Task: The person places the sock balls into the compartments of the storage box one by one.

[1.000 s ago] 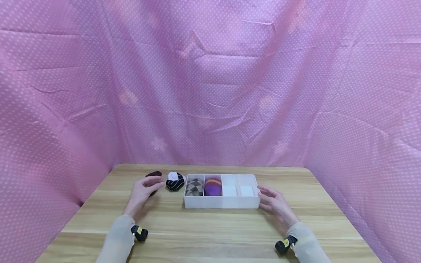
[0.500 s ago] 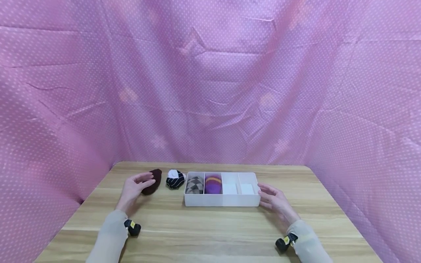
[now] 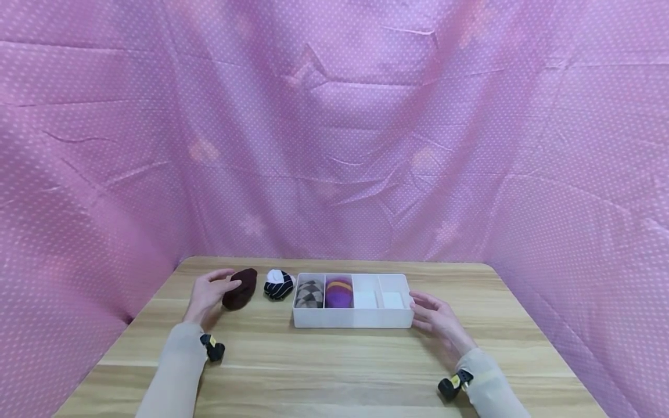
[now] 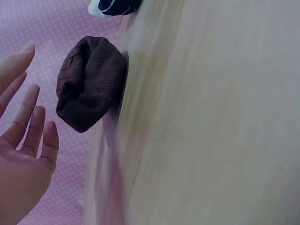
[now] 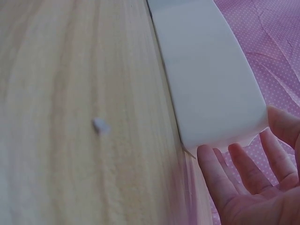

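Observation:
A dark brown rolled sock point(image 3: 240, 289) lies on the table at the left. My left hand point(image 3: 207, 293) is just beside it with fingers extended; in the left wrist view a gap separates the fingertips point(image 4: 52, 126) from the brown sock point(image 4: 91, 84). To its right sits a black-and-white striped rolled sock point(image 3: 279, 285). A white divided box point(image 3: 352, 318) stands in the middle. Its left compartments hold a grey checkered sock point(image 3: 309, 294) and a purple sock with an orange stripe point(image 3: 339, 294). My right hand point(image 3: 439, 319) rests its fingers against the box's right end.
The wooden table point(image 3: 334, 366) reaches back to a pink dotted curtain point(image 3: 334, 174) that hangs on the left, back and right. Two compartments at the box's right show their white floors. A small pale speck point(image 5: 100, 125) lies on the tabletop in the right wrist view.
My left hand has moved left, from over the brown sock to its left side, which uncovers the sock. My right hand and the box stay in place.

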{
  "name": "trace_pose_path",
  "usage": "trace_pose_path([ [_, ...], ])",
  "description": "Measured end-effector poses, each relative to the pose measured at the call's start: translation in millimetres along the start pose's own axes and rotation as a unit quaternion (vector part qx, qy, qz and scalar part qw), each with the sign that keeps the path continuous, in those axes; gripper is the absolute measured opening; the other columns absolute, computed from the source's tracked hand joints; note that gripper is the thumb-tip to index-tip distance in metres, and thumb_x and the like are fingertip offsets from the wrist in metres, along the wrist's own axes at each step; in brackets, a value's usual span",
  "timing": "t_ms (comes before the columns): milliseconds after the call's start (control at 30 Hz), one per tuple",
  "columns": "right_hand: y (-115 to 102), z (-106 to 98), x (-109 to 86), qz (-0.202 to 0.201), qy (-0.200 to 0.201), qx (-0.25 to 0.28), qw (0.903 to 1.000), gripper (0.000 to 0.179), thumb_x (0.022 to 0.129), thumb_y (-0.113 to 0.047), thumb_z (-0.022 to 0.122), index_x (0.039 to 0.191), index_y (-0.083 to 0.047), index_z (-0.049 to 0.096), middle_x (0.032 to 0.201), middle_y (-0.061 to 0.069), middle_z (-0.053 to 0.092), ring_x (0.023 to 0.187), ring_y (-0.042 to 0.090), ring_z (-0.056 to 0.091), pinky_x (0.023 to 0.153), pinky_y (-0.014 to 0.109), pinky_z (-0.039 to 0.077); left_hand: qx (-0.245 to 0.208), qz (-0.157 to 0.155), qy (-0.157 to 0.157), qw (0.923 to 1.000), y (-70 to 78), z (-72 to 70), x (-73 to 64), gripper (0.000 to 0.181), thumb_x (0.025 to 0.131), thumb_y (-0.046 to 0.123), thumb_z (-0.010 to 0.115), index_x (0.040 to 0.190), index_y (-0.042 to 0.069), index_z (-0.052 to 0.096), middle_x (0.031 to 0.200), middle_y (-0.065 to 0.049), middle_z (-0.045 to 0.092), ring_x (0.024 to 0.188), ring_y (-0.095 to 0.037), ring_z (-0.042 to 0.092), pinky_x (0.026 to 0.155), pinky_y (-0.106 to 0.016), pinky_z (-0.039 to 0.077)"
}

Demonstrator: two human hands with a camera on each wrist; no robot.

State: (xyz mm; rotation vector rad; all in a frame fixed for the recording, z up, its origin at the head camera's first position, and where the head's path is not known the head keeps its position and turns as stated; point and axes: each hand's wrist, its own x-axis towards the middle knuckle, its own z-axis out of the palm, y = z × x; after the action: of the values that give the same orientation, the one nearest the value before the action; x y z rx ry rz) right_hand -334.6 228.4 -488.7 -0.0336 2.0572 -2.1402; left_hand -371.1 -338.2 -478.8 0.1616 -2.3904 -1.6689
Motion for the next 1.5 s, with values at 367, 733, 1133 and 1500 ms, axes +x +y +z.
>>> trace_pose_path([
  [367, 0, 1, 0.1, 0.003, -0.002, 0.001, 1.0, 0.058, 0.096, -0.013, 0.062, 0.148, -0.001, 0.038, 0.148, 0.024, 0.041, 0.11, 0.018, 0.062, 0.099, 0.041, 0.051, 0.047, 0.041, -0.031, 0.9975, -1.2, 14.3, 9.2, 0.06, 0.081, 0.02, 0.081, 0.134, 0.001, 0.057, 0.14, -0.025, 0.053, 0.121, -0.032, 0.055, 0.101, -0.039, 0.045],
  [733, 0, 2, 0.5, 0.01, 0.003, 0.006, 0.9999, 0.057, 0.095, -0.014, 0.064, 0.146, -0.002, 0.042, 0.143, 0.02, 0.048, 0.108, 0.019, 0.064, 0.098, 0.041, 0.052, 0.029, 0.028, -0.048, 0.998, -11.2, 21.7, 9.2, 0.058, 0.083, 0.01, 0.078, 0.136, 0.003, 0.056, 0.144, -0.026, 0.048, 0.131, -0.041, 0.044, 0.108, -0.047, 0.037],
  [1133, -1, 0, 0.0, 0.006, -0.001, 0.005, 1.0, 0.059, 0.095, -0.015, 0.064, 0.147, -0.001, 0.04, 0.146, 0.023, 0.043, 0.11, 0.019, 0.063, 0.099, 0.041, 0.051, 0.084, 0.055, -0.071, 0.9924, -13.4, 20.8, 8.7, 0.058, 0.078, 0.025, 0.084, 0.127, 0.003, 0.061, 0.13, -0.024, 0.06, 0.118, -0.036, 0.055, 0.091, -0.03, 0.046],
  [1500, -3, -1, -0.9, 0.009, -0.005, 0.0, 0.9999, 0.059, 0.096, -0.018, 0.064, 0.147, -0.003, 0.039, 0.149, 0.023, 0.039, 0.112, 0.019, 0.062, 0.1, 0.042, 0.05, 0.091, 0.053, -0.119, 0.9872, -7.3, 26.3, 7.4, 0.072, 0.078, 0.016, 0.083, 0.141, 0.008, 0.05, 0.137, -0.026, 0.052, 0.116, -0.04, 0.052, 0.091, -0.04, 0.044],
])
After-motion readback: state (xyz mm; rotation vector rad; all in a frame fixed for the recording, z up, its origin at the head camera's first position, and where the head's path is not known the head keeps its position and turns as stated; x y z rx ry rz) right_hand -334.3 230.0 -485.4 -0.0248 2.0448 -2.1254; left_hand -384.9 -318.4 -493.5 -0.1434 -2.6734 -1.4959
